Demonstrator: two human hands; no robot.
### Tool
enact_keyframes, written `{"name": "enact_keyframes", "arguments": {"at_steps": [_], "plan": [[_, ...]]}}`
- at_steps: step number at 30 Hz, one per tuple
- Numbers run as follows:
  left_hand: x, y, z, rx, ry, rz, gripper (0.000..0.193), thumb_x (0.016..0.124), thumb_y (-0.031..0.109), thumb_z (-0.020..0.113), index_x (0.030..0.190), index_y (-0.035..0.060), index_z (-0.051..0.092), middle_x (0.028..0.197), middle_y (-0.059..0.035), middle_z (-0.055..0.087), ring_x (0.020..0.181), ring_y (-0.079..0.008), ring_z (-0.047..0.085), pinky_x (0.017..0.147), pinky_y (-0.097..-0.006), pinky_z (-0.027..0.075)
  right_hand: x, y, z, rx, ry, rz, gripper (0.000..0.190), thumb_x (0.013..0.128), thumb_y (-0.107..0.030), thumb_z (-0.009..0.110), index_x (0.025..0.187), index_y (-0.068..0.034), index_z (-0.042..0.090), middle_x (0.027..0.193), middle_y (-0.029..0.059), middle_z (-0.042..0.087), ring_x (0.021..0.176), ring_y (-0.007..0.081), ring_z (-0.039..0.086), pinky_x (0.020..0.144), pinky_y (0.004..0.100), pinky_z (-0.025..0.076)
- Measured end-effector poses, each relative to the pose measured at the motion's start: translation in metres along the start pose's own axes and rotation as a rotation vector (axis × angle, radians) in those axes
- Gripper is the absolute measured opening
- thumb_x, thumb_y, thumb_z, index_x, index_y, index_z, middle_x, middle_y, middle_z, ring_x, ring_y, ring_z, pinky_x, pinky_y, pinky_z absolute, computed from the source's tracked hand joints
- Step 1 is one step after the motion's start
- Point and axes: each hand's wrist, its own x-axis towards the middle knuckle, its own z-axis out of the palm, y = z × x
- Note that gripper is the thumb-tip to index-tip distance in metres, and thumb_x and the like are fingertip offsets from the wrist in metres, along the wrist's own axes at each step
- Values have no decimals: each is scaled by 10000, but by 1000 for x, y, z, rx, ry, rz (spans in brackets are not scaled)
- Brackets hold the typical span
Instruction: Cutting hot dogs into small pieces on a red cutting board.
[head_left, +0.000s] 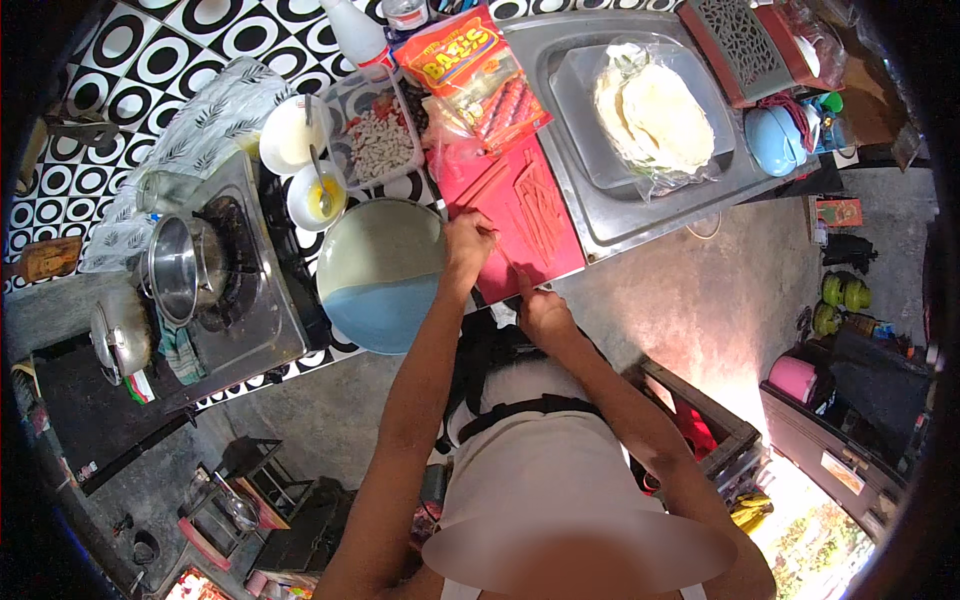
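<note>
On the red cutting board (566, 251) lie several thin sausage strips (534, 214), with some longer sausage pieces (484, 184) at its left. My left hand (471, 244) is over the board's left edge, fingertips pinched on a sausage piece that they mostly cover. My right hand (546, 309) is at the near edge, fingers curled and index finger stretched forward. It appears to grip a slim knife seen edge-on, its handle hidden by the fingers. A thin line runs between both hands. An orange sausage packet (476, 75) covers the board's far end.
A large two-tone plate (382, 300) stands left of the board, near a bowl of egg with a spoon (319, 196) and a plastic tub of chopped filling (379, 142). Further left is a stove (255, 315) with a metal pot (176, 266). Bagged round wrappers (660, 120) lie on the sink (600, 225).
</note>
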Motion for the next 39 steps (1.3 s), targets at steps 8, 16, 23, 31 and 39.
{"name": "enact_keyframes", "arguments": {"at_steps": [8, 16, 23, 31, 39], "plan": [[-14, 13, -8, 271, 47, 325, 229, 688, -2, 667, 914, 33, 651, 800, -119, 609, 704, -231, 618, 644, -316, 508, 3, 22, 16, 103, 92, -188, 674, 792, -38, 470, 1409, -105, 207, 863, 292, 577, 722, 439, 601, 631, 509, 483], [-31, 38, -24, 569, -367, 539, 187, 662, 107, 660, 845, 130, 695, 908, -91, 515, 934, -274, 500, 824, -394, 443, -5, 35, 19, 234, 316, -161, 364, 814, -78, 551, 1147, 1, 429, 640, 218, 576, 567, 420, 579, 508, 496, 462], [-25, 35, -26, 638, -371, 613, 144, 664, 173, 689, 806, 169, 709, 884, -11, 513, 924, -236, 477, 818, -381, 428, -19, 36, 0, -71, 293, -122, 213, 847, -206, 549, 964, -45, 474, 644, 175, 594, 570, 366, 601, 488, 446, 483], [-27, 32, -26, 747, -379, 671, 129, 695, 215, 676, 813, 176, 711, 908, 13, 542, 948, -224, 471, 848, -392, 404, -4, 46, -13, -160, 169, -91, 320, 873, -313, 474, 988, -16, 499, 697, 189, 621, 597, 359, 625, 515, 461, 495], [-32, 29, -24, 788, -344, 703, 124, 726, 226, 659, 828, 175, 709, 896, 14, 560, 910, -214, 487, 825, -377, 410, 0, 52, -33, -231, 89, -139, 392, 885, -369, 435, 965, 4, 526, 699, 232, 622, 628, 387, 624, 608, 478, 494]]}}
